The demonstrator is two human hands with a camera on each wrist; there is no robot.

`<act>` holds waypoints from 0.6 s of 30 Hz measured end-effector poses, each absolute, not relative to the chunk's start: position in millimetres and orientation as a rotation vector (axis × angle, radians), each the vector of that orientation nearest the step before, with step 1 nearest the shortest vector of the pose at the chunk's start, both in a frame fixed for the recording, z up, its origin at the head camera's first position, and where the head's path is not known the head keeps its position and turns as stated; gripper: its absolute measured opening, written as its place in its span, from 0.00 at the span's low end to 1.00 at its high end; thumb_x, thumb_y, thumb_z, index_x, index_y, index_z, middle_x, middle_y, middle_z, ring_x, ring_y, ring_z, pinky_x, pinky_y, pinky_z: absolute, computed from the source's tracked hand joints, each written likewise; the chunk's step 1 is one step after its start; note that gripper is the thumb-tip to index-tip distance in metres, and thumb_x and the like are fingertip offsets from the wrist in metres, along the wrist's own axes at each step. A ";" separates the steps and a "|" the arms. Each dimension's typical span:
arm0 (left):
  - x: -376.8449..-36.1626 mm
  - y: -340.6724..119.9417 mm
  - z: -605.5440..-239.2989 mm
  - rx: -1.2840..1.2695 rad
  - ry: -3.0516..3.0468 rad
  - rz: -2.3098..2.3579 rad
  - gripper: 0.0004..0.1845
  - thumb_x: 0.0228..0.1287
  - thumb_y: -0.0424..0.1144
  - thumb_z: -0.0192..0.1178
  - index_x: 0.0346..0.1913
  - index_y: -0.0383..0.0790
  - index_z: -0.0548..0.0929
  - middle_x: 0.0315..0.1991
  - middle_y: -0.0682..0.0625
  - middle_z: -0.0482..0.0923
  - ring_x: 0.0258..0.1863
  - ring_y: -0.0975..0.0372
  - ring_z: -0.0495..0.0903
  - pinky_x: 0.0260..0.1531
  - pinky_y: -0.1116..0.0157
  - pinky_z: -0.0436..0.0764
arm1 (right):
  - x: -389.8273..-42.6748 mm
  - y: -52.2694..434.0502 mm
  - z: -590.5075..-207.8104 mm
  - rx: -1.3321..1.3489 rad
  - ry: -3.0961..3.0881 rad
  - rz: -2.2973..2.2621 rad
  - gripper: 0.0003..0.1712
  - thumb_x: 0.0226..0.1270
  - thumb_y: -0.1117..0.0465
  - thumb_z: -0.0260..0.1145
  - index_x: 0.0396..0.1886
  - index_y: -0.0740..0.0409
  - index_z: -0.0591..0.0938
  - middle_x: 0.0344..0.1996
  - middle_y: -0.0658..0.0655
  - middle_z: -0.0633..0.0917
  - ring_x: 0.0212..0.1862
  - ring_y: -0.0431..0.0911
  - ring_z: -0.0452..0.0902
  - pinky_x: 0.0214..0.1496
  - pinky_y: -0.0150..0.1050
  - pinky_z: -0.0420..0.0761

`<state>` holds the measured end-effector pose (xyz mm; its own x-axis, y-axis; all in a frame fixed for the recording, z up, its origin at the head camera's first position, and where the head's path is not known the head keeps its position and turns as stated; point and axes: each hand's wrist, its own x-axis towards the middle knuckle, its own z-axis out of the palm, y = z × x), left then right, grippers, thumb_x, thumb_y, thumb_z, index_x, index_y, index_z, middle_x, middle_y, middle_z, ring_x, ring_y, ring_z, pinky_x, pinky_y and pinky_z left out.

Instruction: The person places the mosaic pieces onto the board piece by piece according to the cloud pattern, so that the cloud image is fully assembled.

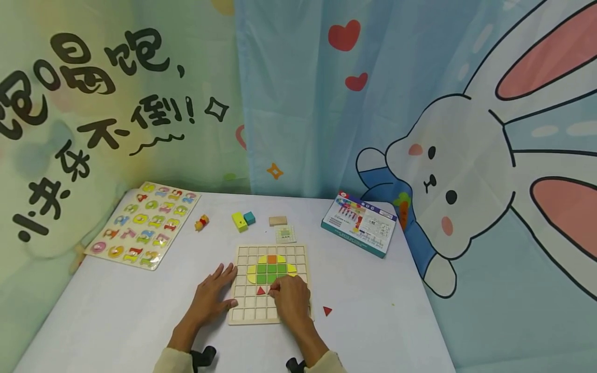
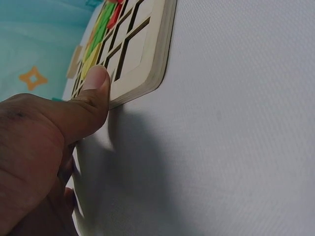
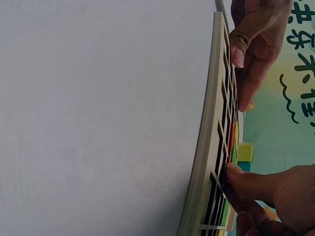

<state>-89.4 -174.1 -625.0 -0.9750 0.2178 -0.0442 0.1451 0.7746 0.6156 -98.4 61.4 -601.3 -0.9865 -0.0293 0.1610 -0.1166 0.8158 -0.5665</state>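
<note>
A square wooden grid board (image 1: pixel 247 314) lies on the table, with green, yellow and orange pieces in its upper cells. One red triangle (image 1: pixel 260 291) sits below the green squares (image 1: pixel 267 273). My left hand (image 1: pixel 212 295) is at the board's left side, fingers spread, its thumb on the lower left edge; in the left wrist view the thumb (image 2: pixel 96 81) touches the rim. My right hand (image 1: pixel 293 300) is over the board's lower middle, finger and thumb pinching a small red piece (image 3: pixel 228 160), mostly hidden by the fingertips. Another red triangle (image 1: pixel 327 311) lies right of the board.
Behind the board are a small patterned card (image 1: pixel 285 234), a wooden block (image 1: pixel 278 221), a lime block (image 1: pixel 239 221) and a teal block (image 1: pixel 250 217). A small red-and-yellow toy (image 1: pixel 202 223), a number puzzle board (image 1: pixel 144 225) and a box (image 1: pixel 359 224) stand farther out.
</note>
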 end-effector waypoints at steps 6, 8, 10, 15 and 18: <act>-88.4 -173.8 -624.1 0.288 2.854 0.983 0.50 0.60 0.41 0.78 0.83 0.43 0.64 0.85 0.45 0.58 0.86 0.41 0.50 0.79 0.31 0.56 | -97.6 62.6 -602.6 0.083 -2.877 0.923 0.04 0.56 0.62 0.84 0.27 0.49 0.95 0.26 0.46 0.90 0.38 0.45 0.83 0.37 0.41 0.80; -88.2 -173.4 -624.3 0.288 2.859 0.985 0.50 0.60 0.41 0.78 0.83 0.43 0.64 0.85 0.45 0.58 0.86 0.41 0.50 0.79 0.31 0.56 | -96.8 64.0 -603.5 0.080 -2.861 0.949 0.04 0.54 0.62 0.85 0.28 0.50 0.95 0.26 0.47 0.88 0.36 0.44 0.82 0.35 0.39 0.78; -88.1 -172.8 -624.2 0.290 2.866 0.984 0.50 0.60 0.42 0.78 0.83 0.43 0.64 0.85 0.45 0.58 0.86 0.41 0.50 0.79 0.31 0.56 | -95.2 66.3 -602.3 0.058 -2.848 0.997 0.05 0.54 0.63 0.85 0.30 0.51 0.96 0.28 0.47 0.86 0.35 0.42 0.81 0.34 0.37 0.77; -88.3 -172.4 -622.5 0.299 2.866 0.998 0.50 0.59 0.41 0.78 0.83 0.42 0.65 0.84 0.45 0.59 0.86 0.41 0.51 0.79 0.31 0.56 | -89.7 85.5 -597.8 0.008 -2.819 1.053 0.08 0.54 0.62 0.85 0.35 0.50 0.96 0.29 0.47 0.85 0.35 0.40 0.79 0.35 0.35 0.75; -88.1 -172.5 -622.3 0.303 2.872 0.991 0.50 0.59 0.41 0.78 0.82 0.42 0.65 0.84 0.44 0.59 0.86 0.40 0.52 0.79 0.31 0.57 | -86.1 106.3 -597.5 -0.012 -2.813 1.038 0.10 0.52 0.62 0.86 0.35 0.48 0.95 0.29 0.45 0.86 0.36 0.39 0.78 0.36 0.34 0.74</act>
<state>-88.1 -172.5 -622.3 -0.9765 0.2147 -0.0184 0.1577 0.7702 0.6180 -86.1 106.3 -597.5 -0.9898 0.0569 0.1309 -0.0417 0.7617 -0.6466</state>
